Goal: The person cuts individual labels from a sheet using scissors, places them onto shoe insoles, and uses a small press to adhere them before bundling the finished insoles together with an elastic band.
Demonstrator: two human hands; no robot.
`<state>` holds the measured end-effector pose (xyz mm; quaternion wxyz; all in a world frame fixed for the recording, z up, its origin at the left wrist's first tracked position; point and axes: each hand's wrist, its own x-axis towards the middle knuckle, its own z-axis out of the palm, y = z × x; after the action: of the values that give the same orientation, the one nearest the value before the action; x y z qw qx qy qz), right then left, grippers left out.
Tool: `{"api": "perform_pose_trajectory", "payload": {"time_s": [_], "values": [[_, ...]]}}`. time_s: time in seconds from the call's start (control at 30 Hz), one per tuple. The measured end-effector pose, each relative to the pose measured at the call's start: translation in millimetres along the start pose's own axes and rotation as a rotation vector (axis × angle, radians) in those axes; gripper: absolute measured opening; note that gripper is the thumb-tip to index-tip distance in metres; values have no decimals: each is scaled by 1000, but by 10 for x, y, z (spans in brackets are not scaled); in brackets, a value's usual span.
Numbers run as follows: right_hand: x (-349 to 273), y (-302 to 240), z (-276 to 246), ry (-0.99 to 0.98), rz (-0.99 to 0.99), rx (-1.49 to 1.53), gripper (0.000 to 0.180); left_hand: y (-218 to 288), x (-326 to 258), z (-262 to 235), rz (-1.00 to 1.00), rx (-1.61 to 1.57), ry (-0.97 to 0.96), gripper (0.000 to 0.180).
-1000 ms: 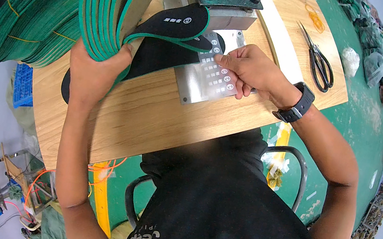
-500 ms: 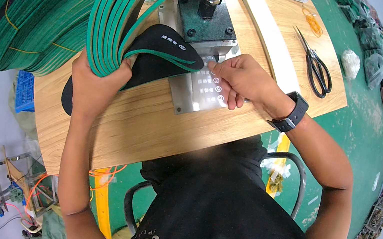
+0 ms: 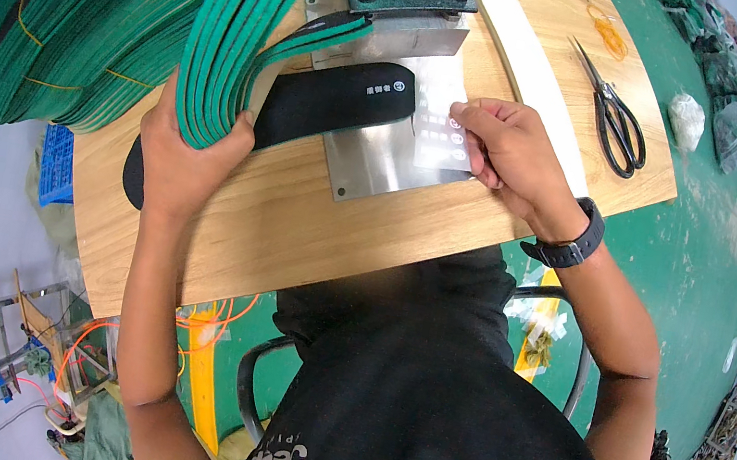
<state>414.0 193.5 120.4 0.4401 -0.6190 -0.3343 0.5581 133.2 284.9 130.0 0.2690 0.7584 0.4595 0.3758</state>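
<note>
Over the wood counter [image 3: 259,241], L hand [image 3: 191,156] grips a bunch of green insoles [image 3: 223,50]. A blk insole [image 3: 331,107] lies partly on a shiny metal plate [image 3: 354,169]. R hand [image 3: 526,164] pinches a clear sheet [image 3: 436,149] w/ white marks near blk insole's tip.

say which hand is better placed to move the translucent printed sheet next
Probably the right hand: it pinches the translucent printed sheet at its edge, while the left hand grips stacked green-edged insoles.

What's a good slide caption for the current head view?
Left hand grips folded green-edged insoles while the right hand holds a translucent printed sheet over a metal plate.
</note>
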Motion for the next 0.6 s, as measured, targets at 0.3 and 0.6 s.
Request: {"api": "perform_pose_trajectory", "payload": {"time_s": [0.3,0.6], "values": [[284,-325,-286,87,-270,-383,28,186,141,-192,110,178,-544,91],[-417,-457,39,166,-756,-869,32,-107,401,-602,-44,396,-764,86]]}}
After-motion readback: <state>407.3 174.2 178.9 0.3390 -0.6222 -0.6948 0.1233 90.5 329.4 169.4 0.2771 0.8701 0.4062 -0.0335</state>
